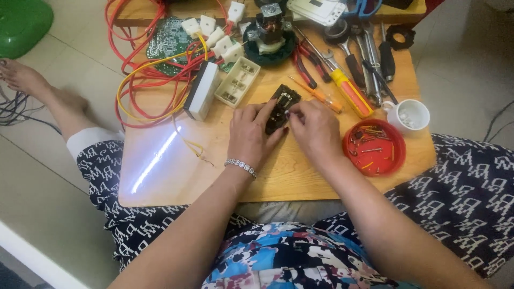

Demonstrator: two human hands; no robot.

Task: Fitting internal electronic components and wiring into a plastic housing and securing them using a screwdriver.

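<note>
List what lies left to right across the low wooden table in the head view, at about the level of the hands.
White block → left hand → small black part held by both hands → right hand → red dish of small screws → white cup.

Low rectangular light-wood table (176, 182) stands on pale grey tiled floor (32, 176). Bright glare streak crosses tabletop left. Green plastic stool (21, 24) at upper left.
</note>
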